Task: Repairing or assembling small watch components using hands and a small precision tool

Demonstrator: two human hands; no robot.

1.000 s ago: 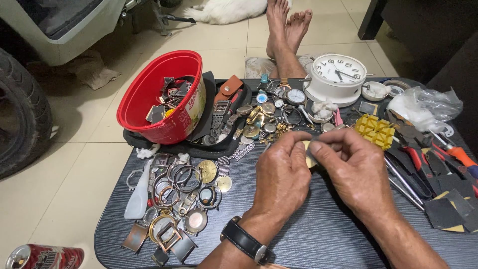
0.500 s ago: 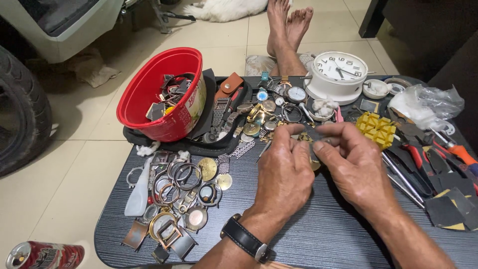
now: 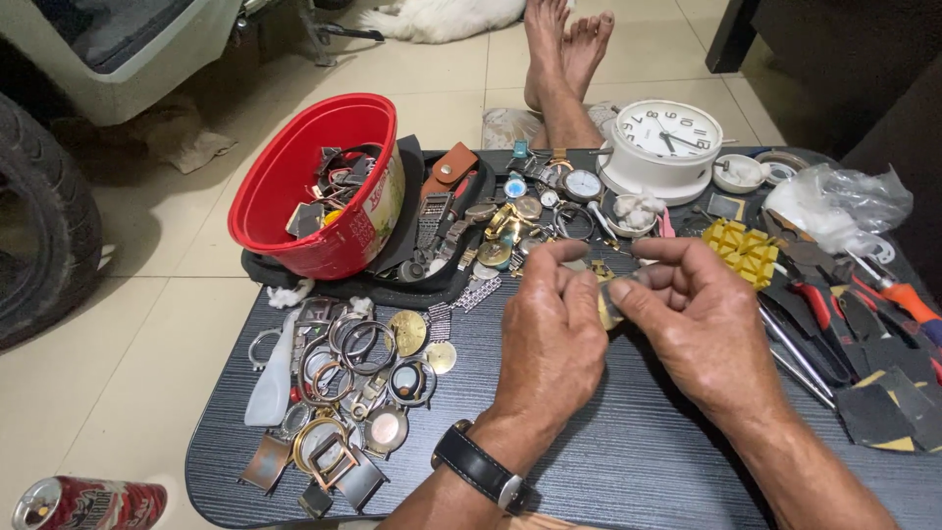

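Observation:
My left hand (image 3: 549, 339) and my right hand (image 3: 702, 329) meet above the middle of a dark table (image 3: 628, 461). Between their fingertips they pinch a small gold-coloured watch part (image 3: 607, 297), mostly hidden by the fingers. A black wristwatch (image 3: 481, 468) sits on my left wrist. To the left of my left hand lies a pile of watch cases and rings (image 3: 348, 383). Behind my hands, a black tray (image 3: 432, 280) carries more watch parts and straps.
A tilted red bowl (image 3: 314, 186) of parts rests on the tray's left. A white clock (image 3: 667, 142) stands at the back, a yellow holder (image 3: 743, 250) and pliers (image 3: 888, 294) at right. A can (image 3: 88, 503) lies on the floor; bare feet (image 3: 564, 59) beyond.
My hands have shifted slightly and my fingers have turned the small part between them; a thin dark tool seen at the fingertips half a second ago no longer shows.

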